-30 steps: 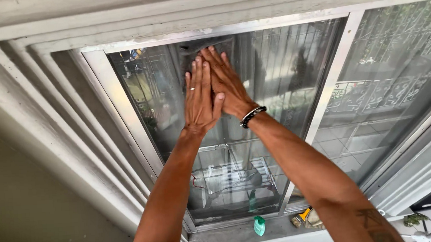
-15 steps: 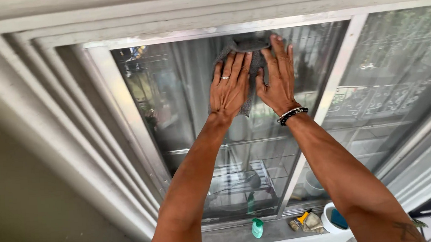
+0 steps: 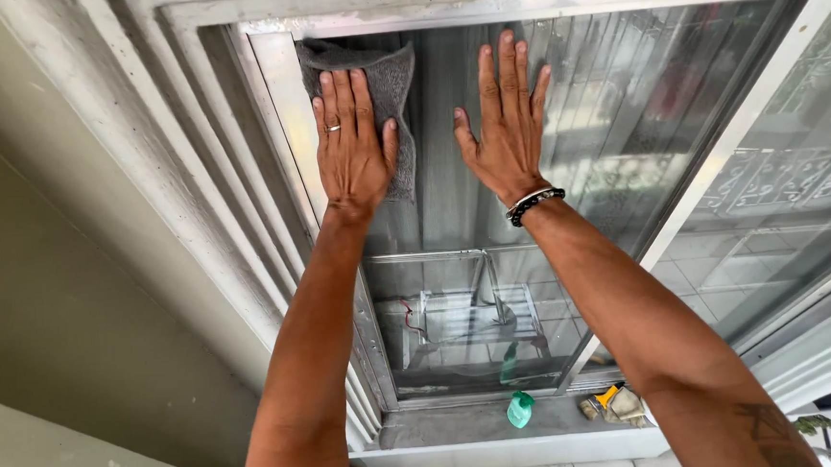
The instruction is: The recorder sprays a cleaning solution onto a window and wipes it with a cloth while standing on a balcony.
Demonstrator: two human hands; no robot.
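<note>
A sliding glass window pane (image 3: 621,134) in a silver metal frame (image 3: 277,98) fills the view. My left hand (image 3: 352,141), a ring on one finger, presses a grey cloth (image 3: 382,82) flat against the top left corner of the glass. My right hand (image 3: 503,122) lies flat and bare on the pane to the right of the cloth, fingers spread, a beaded bracelet at the wrist.
On the sill (image 3: 447,429) below stand a green spray bottle (image 3: 520,410) and a yellow-handled tool on a rag (image 3: 613,404). A second pane (image 3: 797,181) is at the right. Stepped white mouldings (image 3: 182,180) and a grey-green wall (image 3: 45,314) lie to the left.
Both hands moved from the pane's upper middle toward its top left corner and spread apart; the grey cloth under my left hand now shows at the corner.
</note>
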